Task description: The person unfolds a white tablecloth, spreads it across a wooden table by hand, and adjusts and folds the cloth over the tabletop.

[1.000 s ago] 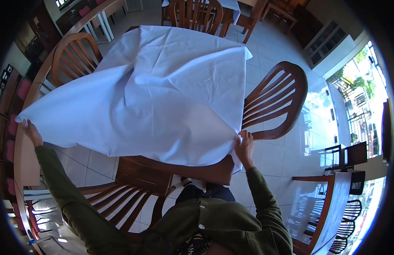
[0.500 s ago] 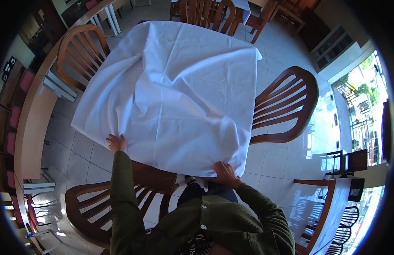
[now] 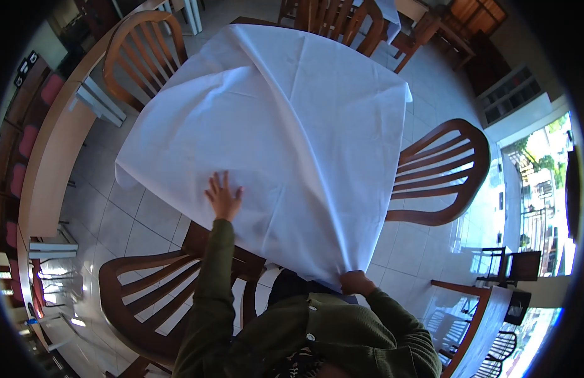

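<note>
A white tablecloth (image 3: 241,126) covers most of a wooden table, with a long diagonal fold running from the far left down to the near right corner. My left hand (image 3: 223,196) lies flat on the cloth near its front edge, fingers spread. At the near right corner, my right hand (image 3: 355,283) is closed on the cloth, which is pulled into creases there. A strip of bare table edge (image 3: 257,21) shows at the far left corner.
Wooden chairs stand at the right (image 3: 440,173), near left (image 3: 153,302), far left (image 3: 144,60) and far side (image 3: 336,19). A long curved counter (image 3: 59,164) runs along the left. Another table (image 3: 487,327) is at the lower right.
My left hand has let go of the cloth's edge and moved right onto its top. My right hand has closed on the near right corner. The cloth's left part has come down over the table.
</note>
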Available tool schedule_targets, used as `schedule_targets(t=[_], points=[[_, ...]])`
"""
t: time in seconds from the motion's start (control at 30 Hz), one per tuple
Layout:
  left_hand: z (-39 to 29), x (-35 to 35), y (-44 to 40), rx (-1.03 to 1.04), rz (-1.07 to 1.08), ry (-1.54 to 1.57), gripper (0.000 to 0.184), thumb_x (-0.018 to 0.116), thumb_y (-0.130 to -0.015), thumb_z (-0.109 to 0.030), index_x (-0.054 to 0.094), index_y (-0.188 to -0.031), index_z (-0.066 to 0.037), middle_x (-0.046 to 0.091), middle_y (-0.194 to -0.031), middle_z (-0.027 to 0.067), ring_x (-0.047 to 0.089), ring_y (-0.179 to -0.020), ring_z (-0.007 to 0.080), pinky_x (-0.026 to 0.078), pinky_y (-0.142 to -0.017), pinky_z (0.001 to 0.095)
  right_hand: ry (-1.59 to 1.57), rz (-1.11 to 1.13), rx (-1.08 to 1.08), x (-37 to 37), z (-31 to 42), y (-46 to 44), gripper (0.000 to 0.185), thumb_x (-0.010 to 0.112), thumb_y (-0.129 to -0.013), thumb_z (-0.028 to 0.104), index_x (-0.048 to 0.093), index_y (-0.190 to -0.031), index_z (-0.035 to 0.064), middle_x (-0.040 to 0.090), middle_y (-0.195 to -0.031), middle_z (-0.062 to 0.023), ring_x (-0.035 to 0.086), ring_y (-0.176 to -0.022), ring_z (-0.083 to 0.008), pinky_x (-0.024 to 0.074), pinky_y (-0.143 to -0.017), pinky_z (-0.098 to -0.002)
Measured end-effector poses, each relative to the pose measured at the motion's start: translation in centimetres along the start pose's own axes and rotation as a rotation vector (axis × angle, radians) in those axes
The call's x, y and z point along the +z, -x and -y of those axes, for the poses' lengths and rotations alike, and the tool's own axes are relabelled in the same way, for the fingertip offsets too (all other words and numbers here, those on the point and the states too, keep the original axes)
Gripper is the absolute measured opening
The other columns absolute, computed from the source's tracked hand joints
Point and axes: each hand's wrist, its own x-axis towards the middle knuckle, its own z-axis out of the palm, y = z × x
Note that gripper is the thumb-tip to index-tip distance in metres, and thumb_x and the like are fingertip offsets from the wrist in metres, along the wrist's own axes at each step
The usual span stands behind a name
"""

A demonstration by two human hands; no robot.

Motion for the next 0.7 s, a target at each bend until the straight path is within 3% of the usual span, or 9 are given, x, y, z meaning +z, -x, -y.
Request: schedule_targets(t=[0.07,0.13,0.2,0.3,0.33,0.4,0.5,0.63,0.7], points=[[0.2,0.5,0.4,0.024,-0.021,0.003,0.061,0.046,-0.078,-0.043,0.024,-0.129,-0.019,0.019,-0.134,0.0143,0.016,-0.124,0.0315,0.012,-0.097,0.0514,-0.132,-0.091,-0.002,1.0,-2.7,-0.5,0.032,0.056,-0.071,0.034,0.055,-0.077,0.0029,0.060,-0.074,-0.0136,0.058,-0.074,-0.0305,0.0457,-0.068,-0.0404],[-0.2,0.2,0.7,0.021,-0.030,0.027,0.059,0.042,-0.080,-0.043,0.021,-0.131,-0.021,0.016,-0.136,0.0123,0.013,-0.126,0.0295,0.008,-0.098,0.0512,-0.091,-0.411,0.116,4.3,-7.7,-3.2,0.039,0.054,-0.072,0.041,0.055,-0.079,0.0022,0.059,-0.076,-0.0159,0.057,-0.078,-0.0324,0.0447,-0.069,-0.0417],[-0.2,0.1,1.2,0.027,-0.049,0.015,0.057,0.040,-0.081,-0.042,0.021,-0.131,-0.021,0.017,-0.136,0.0113,0.014,-0.126,0.0280,0.008,-0.099,0.0504,-0.582,-0.648,0.515,-0.8,-6.4,-0.1,0.043,0.052,-0.075,0.041,0.052,-0.084,-0.0010,0.058,-0.084,-0.0193,0.057,-0.074,-0.0345,0.0460,-0.061,-0.0397],[-0.1,0.1,0.8,0.040,-0.070,-0.019,0.055,0.038,-0.082,-0.041,0.021,-0.131,-0.022,0.019,-0.136,0.0106,0.015,-0.126,0.0270,0.007,-0.099,0.0495,-0.558,-0.884,0.796,1.0,-9.2,-1.3,0.050,0.052,-0.075,0.045,0.046,-0.092,-0.0026,0.057,-0.083,-0.0229,0.056,-0.071,-0.0359,0.0458,-0.057,-0.0384],[-0.1,0.3,1.0,0.038,-0.074,-0.036,0.055,0.038,-0.083,-0.041,0.021,-0.131,-0.022,0.019,-0.136,0.0106,0.015,-0.126,0.0268,0.007,-0.099,0.0493,-0.793,-0.839,0.689,3.5,-11.8,-3.1,0.053,0.051,-0.076,0.045,0.041,-0.095,-0.0037,0.056,-0.081,-0.0236,0.056,-0.065,-0.0366,0.0453,-0.056,-0.0392],[-0.1,0.4,1.0,0.039,-0.073,-0.048,0.055,0.037,-0.083,-0.041,0.021,-0.131,-0.021,0.019,-0.136,0.0102,0.015,-0.126,0.0269,0.008,-0.099,0.0492,-1.090,-0.725,0.651,1.3,-9.5,-1.9,0.039,0.046,-0.078,0.038,0.047,-0.084,-0.0005,0.057,-0.078,-0.0235,0.055,-0.069,-0.0390,0.0433,-0.063,-0.0438],[-0.3,0.4,0.9,0.046,-0.078,-0.053,0.055,0.038,-0.083,-0.039,0.021,-0.131,-0.020,0.019,-0.136,0.0106,0.015,-0.125,0.0275,0.008,-0.099,0.0498,-0.893,-0.928,0.636,3.0,-10.6,-2.0,0.028,0.044,-0.078,0.030,0.049,-0.076,0.0025,0.057,-0.072,-0.0206,0.054,-0.069,-0.0389,0.0424,-0.062,-0.0443],[-1.0,0.1,1.1,0.025,-0.056,-0.026,0.054,0.040,-0.083,-0.035,0.022,-0.131,-0.016,0.019,-0.135,0.0138,0.016,-0.125,0.0304,0.010,-0.097,0.0524,-0.598,-1.085,0.675,6.6,-12.9,-3.0,0.029,0.044,-0.079,0.030,0.051,-0.075,0.0018,0.054,-0.062,-0.0161,0.055,-0.059,-0.0298,0.0418,-0.053,-0.0385],[-1.9,1.2,1.7,-0.024,-0.075,0.012,0.055,0.041,-0.083,-0.033,0.022,-0.130,-0.013,0.019,-0.134,0.0165,0.015,-0.124,0.0324,0.011,-0.097,0.0528,-0.832,-1.023,0.556,6.4,-13.1,-2.4,0.031,0.045,-0.078,0.032,0.051,-0.076,0.0012,0.053,-0.060,-0.0146,0.055,-0.057,-0.0256,0.0414,-0.051,-0.0359]])
